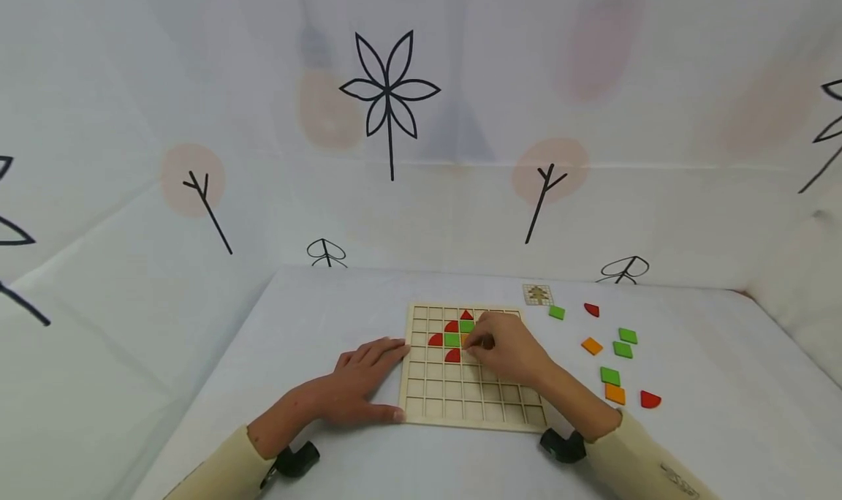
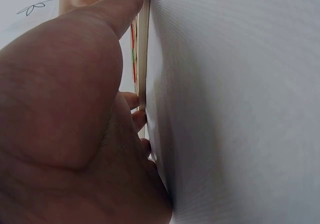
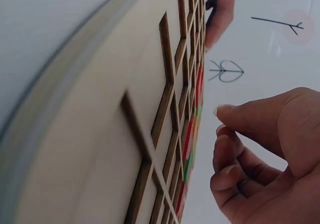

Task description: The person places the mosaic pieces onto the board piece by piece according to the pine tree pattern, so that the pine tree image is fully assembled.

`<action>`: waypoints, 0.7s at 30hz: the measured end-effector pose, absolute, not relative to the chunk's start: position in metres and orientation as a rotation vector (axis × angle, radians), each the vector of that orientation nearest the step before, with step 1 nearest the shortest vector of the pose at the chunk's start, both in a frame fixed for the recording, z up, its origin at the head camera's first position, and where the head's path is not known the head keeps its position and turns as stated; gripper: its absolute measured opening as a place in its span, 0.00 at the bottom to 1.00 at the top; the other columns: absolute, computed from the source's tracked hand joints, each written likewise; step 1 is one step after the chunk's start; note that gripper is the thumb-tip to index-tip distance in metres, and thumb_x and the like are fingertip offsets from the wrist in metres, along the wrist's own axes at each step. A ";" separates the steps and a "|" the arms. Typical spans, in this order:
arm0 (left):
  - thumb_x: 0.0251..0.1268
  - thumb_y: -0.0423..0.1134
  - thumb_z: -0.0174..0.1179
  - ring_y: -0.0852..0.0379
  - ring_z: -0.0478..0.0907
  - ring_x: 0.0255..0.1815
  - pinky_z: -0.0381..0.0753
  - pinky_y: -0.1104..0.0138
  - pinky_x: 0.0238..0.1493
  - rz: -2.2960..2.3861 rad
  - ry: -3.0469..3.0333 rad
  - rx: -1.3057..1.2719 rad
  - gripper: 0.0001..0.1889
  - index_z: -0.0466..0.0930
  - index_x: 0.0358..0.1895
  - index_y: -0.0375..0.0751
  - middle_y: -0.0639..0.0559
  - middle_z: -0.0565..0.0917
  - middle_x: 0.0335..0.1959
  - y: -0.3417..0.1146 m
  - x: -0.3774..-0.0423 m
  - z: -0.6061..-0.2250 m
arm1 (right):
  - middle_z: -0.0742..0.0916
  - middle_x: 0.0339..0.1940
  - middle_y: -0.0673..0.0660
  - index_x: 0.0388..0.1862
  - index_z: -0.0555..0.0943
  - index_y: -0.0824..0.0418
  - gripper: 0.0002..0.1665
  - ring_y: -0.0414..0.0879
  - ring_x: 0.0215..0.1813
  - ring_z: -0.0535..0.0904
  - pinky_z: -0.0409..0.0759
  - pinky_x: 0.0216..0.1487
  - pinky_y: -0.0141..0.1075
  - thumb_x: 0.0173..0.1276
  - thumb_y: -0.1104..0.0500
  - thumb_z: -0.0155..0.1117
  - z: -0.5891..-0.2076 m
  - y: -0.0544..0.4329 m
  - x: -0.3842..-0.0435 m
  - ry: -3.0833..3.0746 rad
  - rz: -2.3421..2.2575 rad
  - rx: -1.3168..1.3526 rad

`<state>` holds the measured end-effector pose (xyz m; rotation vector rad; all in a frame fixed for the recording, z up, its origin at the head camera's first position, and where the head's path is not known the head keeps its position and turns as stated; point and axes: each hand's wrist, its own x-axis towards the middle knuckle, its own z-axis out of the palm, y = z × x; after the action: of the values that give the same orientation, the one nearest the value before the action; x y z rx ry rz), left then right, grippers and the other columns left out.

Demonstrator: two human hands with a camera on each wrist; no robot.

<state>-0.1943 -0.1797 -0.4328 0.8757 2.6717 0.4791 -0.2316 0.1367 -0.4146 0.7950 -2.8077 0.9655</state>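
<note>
A square wooden grid board (image 1: 435,408) lies on the white table. Red, green and orange pieces fill some cells in its upper middle, among them a red quarter-round (image 1: 452,355) and a green square (image 1: 452,340). My left hand (image 1: 358,390) lies palm down with straight fingers, fingertips and thumb touching the board's left edge. Above the filled cells is my right hand (image 1: 506,346), fingers curled, thumb and index tips close together. In the right wrist view, no piece shows between those fingertips (image 3: 225,112). An orange piece (image 1: 464,338) on the board is partly hidden behind this hand.
Right of the board lie loose green squares (image 1: 622,349), orange squares (image 1: 615,393) and red quarter-rounds (image 1: 650,399). A small pattern card (image 1: 538,294) is at the back, beside another green square (image 1: 557,313). A white cloth with plant drawings (image 1: 421,215) rises behind the table.
</note>
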 end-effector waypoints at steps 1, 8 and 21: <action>0.66 0.76 0.59 0.49 0.43 0.88 0.56 0.41 0.75 0.477 2.673 0.880 0.55 0.46 0.88 0.57 0.58 0.48 0.88 -0.180 -0.194 -0.433 | 0.84 0.31 0.42 0.33 0.92 0.53 0.07 0.38 0.32 0.75 0.77 0.34 0.33 0.66 0.66 0.77 -0.414 0.140 -0.230 -2.811 0.958 0.782; 0.66 0.78 0.57 0.50 0.43 0.88 0.57 0.41 0.75 0.468 2.679 0.888 0.55 0.45 0.88 0.57 0.59 0.47 0.88 -0.180 -0.195 -0.435 | 0.83 0.32 0.43 0.34 0.90 0.53 0.06 0.41 0.34 0.76 0.78 0.36 0.32 0.67 0.65 0.77 -0.409 0.166 -0.216 -2.856 0.882 0.700; 0.67 0.76 0.59 0.49 0.43 0.87 0.57 0.41 0.75 0.465 2.685 0.877 0.55 0.46 0.88 0.56 0.58 0.48 0.88 -0.178 -0.194 -0.434 | 0.83 0.32 0.42 0.36 0.89 0.54 0.09 0.38 0.33 0.74 0.76 0.33 0.31 0.66 0.68 0.73 -0.408 0.223 -0.195 -2.818 0.723 0.588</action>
<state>-0.1941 -0.1784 -0.4342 0.8774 2.6853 0.4649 -0.1946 0.2231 -0.4083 0.5878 -2.8184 0.7232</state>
